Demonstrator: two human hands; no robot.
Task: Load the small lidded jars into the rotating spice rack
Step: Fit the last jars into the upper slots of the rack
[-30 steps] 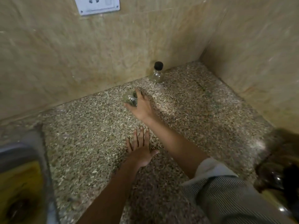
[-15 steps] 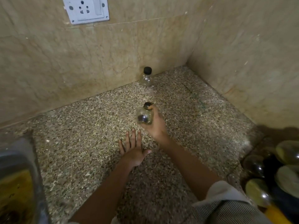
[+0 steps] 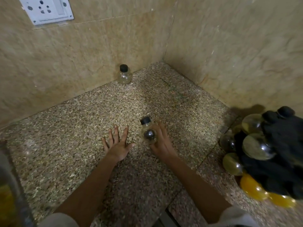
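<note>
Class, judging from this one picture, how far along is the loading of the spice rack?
Done: the spice rack already holds several jars. In hand: the right hand grips one lidded jar; the left hand lies flat on the counter. Left: one jar by the wall.

speckled counter (image 3: 73, 145) | jar (image 3: 124, 77) by wall | spice rack (image 3: 270, 154), blurred | left hand (image 3: 117, 145) flat

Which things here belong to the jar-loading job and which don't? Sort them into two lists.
Part of the job:
- jar in the right hand, held by the right hand
- jar by the back wall
- spice rack, already holding jars

Just there:
- wall socket
- sink
- left hand, flat on the counter
</note>
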